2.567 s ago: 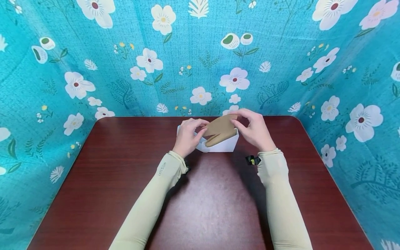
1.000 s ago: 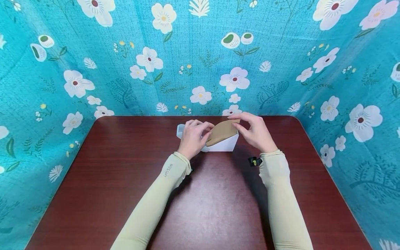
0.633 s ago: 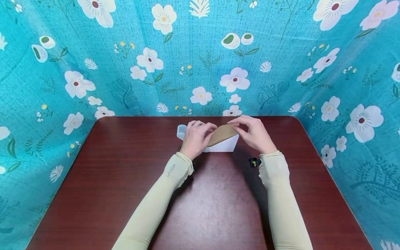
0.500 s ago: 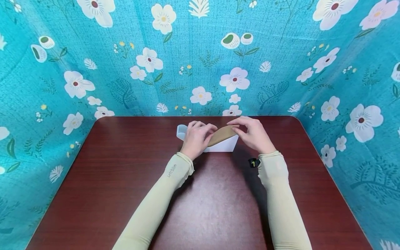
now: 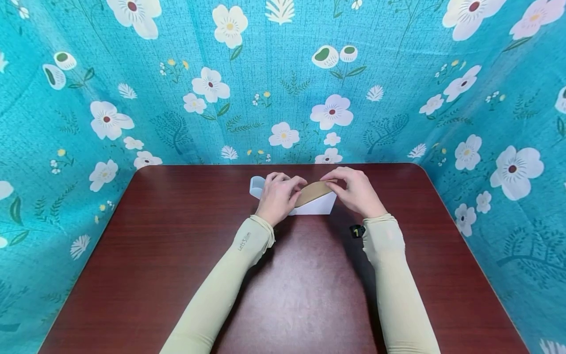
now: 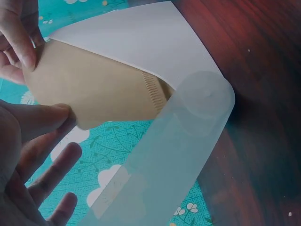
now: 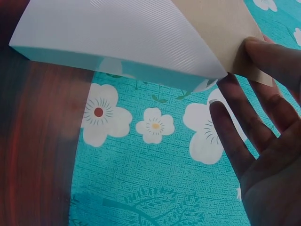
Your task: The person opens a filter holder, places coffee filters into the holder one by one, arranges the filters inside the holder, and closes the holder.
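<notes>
A white holder (image 5: 315, 206) with a slanted open top stands near the back of the table. Brown paper coffee filters (image 5: 316, 191) sit in it and rise above its rim; their crimped seam (image 6: 154, 92) shows in the left wrist view. A translucent lid (image 6: 160, 150) is swung away from the opening, pivoting at the holder's low end. My left hand (image 5: 276, 199) pinches the filters' upper edge between thumb and forefinger, other fingers spread. At the tall end, my right hand (image 5: 357, 192) pinches the filters' corner (image 7: 256, 70) with thumb and fingers, just above the rim.
The dark red-brown wooden table (image 5: 168, 246) extends around the holder and toward me. A teal floral cloth (image 5: 283, 88) hangs directly behind the table and along both sides. A small black device (image 5: 356, 231) is strapped at the right wrist.
The brown filters, earlier standing high above the rim, are now lower in the holder. My right hand has come down with them, and my left hand has shifted right along the holder.
</notes>
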`<action>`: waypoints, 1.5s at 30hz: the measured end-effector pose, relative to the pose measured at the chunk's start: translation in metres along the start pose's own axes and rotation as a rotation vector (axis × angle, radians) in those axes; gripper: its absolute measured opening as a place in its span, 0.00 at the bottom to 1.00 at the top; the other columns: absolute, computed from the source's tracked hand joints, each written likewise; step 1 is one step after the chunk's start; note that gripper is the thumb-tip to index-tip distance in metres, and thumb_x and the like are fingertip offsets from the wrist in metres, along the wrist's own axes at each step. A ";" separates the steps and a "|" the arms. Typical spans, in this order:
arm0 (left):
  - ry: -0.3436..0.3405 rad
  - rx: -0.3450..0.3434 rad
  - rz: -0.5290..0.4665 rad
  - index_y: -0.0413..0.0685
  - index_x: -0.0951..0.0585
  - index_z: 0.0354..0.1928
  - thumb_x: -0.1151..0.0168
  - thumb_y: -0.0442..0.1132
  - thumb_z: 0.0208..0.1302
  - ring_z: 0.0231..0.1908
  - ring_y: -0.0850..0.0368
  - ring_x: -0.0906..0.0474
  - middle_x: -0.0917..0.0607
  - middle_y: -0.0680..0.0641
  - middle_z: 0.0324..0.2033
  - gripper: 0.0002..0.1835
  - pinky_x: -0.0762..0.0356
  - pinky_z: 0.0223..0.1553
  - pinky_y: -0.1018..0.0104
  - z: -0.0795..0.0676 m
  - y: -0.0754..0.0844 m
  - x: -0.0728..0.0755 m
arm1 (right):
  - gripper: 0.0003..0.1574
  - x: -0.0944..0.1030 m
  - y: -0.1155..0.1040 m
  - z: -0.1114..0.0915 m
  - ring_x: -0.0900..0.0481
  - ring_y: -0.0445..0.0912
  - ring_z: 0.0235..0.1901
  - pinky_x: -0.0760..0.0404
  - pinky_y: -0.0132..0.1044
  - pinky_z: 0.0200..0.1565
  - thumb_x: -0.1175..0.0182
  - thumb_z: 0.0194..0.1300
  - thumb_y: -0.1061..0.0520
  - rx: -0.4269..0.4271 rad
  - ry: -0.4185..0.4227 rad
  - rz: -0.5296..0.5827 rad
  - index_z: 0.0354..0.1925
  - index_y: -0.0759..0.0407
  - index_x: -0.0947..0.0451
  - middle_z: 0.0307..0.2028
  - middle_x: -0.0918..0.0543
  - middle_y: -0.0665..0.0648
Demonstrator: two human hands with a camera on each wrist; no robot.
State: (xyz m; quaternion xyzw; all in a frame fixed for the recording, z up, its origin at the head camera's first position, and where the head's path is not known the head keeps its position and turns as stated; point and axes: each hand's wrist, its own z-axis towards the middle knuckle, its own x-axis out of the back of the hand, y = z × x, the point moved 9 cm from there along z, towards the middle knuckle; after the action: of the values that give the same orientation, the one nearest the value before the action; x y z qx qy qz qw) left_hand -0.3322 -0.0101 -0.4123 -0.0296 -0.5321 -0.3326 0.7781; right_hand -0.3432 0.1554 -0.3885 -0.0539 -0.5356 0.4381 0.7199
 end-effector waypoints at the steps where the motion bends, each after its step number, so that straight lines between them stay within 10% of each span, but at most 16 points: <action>1: -0.006 -0.001 0.004 0.58 0.14 0.51 0.30 0.36 0.67 0.46 0.56 0.18 0.09 0.57 0.35 0.12 0.34 0.68 0.51 0.000 0.000 -0.001 | 0.12 -0.001 0.000 0.000 0.15 0.49 0.43 0.19 0.48 0.46 0.30 0.65 0.66 -0.001 -0.002 -0.003 0.46 0.55 0.10 0.41 0.09 0.54; 45: -0.063 -0.052 0.291 0.58 0.17 0.46 0.31 0.40 0.68 0.43 0.55 0.18 0.08 0.58 0.33 0.08 0.34 0.66 0.51 -0.003 0.006 -0.032 | 0.05 -0.025 0.018 -0.006 0.19 0.53 0.45 0.19 0.48 0.43 0.31 0.67 0.61 -0.101 -0.095 -0.149 0.41 0.58 0.10 0.45 0.16 0.56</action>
State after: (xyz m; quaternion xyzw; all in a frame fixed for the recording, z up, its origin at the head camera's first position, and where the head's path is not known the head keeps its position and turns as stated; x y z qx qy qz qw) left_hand -0.3329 0.0088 -0.4390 -0.1371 -0.5376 -0.2288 0.7999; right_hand -0.3498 0.1512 -0.4192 -0.0291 -0.5930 0.3578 0.7207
